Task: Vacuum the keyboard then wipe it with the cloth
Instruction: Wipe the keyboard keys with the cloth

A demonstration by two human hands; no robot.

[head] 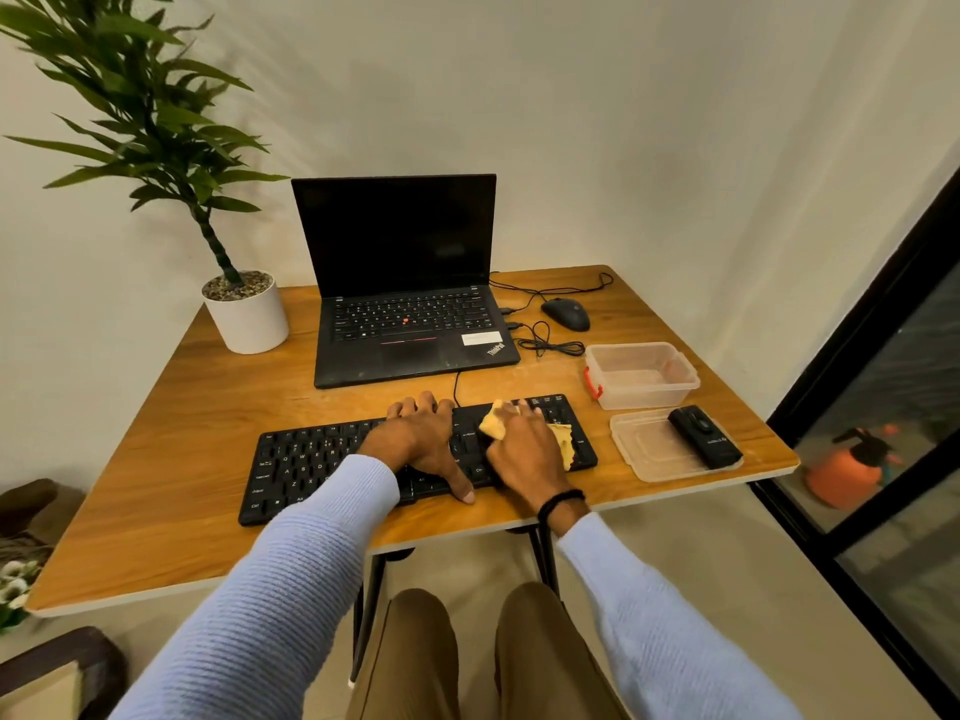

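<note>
With the keyboard (311, 459) lying near the counter's (182, 407) front edge, the left hand (421, 441) spreads flat across its middle while the right hand (524, 449) grips the cloth (563, 444) on its right end, where a hard stroke could snag a keycap or drag the keyboard off.

Dim warm light, soft shadows, edges bowed.
</note>
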